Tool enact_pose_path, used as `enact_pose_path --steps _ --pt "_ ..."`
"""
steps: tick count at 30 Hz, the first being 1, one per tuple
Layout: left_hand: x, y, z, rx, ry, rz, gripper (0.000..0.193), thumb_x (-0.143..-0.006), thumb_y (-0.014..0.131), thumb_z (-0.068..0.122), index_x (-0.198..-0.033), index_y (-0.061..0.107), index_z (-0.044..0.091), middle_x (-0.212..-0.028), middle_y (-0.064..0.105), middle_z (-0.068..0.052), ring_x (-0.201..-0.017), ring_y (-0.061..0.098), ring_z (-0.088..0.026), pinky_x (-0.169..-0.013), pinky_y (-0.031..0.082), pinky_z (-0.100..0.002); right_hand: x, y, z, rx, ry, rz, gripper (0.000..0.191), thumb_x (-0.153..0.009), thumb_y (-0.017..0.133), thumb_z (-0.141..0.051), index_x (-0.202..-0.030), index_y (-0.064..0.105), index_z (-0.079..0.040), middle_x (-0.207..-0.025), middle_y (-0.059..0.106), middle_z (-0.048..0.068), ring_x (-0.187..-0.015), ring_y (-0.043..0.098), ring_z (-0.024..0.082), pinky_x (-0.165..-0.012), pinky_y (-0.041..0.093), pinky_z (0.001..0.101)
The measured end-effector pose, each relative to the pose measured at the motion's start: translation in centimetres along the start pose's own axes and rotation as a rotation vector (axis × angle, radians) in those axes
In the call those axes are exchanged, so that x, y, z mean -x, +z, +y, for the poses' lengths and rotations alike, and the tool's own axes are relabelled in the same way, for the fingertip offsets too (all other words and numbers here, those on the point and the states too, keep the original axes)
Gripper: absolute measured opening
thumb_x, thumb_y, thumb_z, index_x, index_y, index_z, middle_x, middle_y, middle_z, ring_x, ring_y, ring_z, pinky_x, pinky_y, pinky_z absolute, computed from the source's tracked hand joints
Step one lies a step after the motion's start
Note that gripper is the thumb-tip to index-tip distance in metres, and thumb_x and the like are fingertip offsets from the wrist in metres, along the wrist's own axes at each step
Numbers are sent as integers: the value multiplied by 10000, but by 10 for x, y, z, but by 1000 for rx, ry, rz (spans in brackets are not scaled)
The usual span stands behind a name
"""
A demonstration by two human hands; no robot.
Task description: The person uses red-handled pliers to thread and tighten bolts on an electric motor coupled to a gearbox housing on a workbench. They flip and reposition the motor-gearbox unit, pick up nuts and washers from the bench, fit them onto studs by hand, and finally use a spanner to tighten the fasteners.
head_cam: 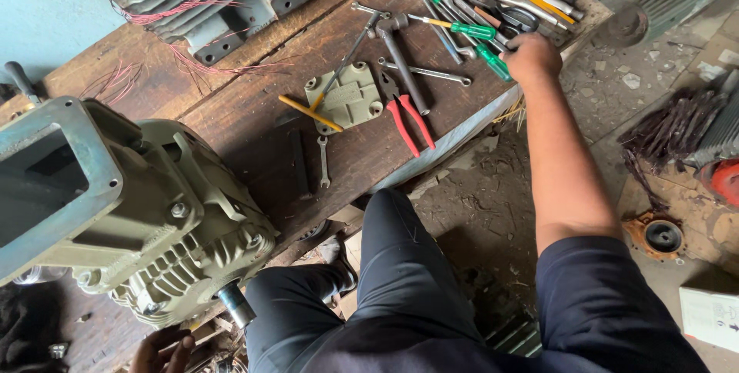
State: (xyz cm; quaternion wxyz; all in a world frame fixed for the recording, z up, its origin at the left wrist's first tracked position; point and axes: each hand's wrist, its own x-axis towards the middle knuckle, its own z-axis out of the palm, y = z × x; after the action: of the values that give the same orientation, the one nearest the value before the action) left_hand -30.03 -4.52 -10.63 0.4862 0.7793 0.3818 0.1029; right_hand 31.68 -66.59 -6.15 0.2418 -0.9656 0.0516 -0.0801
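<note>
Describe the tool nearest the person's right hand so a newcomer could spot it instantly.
On the wooden workbench, find the heap of tools at its far right end, where the right hand reaches. Just left of the hand lies a screwdriver; its bright green handle separates it from the grey spanners around it.

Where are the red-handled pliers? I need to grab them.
In the head view, the red-handled pliers lie on the wooden workbench, right of the grey-green cover plate and beside the hammer, left of the right hand.
</note>
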Motion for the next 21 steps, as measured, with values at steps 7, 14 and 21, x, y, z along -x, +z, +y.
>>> enact_pose_path --steps 7,14,21 --pt "8 -1 -2 -54 13 24 500 -895 750 186 -1297 603 -72 -1127 742 -235 -1081 729 -360 -907 591 -475 -3 4 9 -142 -183 -46 215 -822 877 -239 -923 749 -99 -962 749 95 -883 713 279 -795 554 408" --pt "8 -8 -1 -56 -114 -90 536 -881 733 202 -1351 604 -23 -1135 747 -282 -1107 726 -363 -933 578 -496 4 -7 4 -430 -239 27 216 -869 775 -143 -1061 676 -144 -994 735 64 -925 708 280 -824 555 408" --pt "29 2 47 -82 -24 -192 458 -881 730 207 -1270 652 -22 -1153 783 -216 -1109 752 -324 -964 595 -454 13 -9 -10 253 -443 86 149 -824 771 -152 -971 794 -170 -1107 705 135 -978 680 373 -816 540 488"
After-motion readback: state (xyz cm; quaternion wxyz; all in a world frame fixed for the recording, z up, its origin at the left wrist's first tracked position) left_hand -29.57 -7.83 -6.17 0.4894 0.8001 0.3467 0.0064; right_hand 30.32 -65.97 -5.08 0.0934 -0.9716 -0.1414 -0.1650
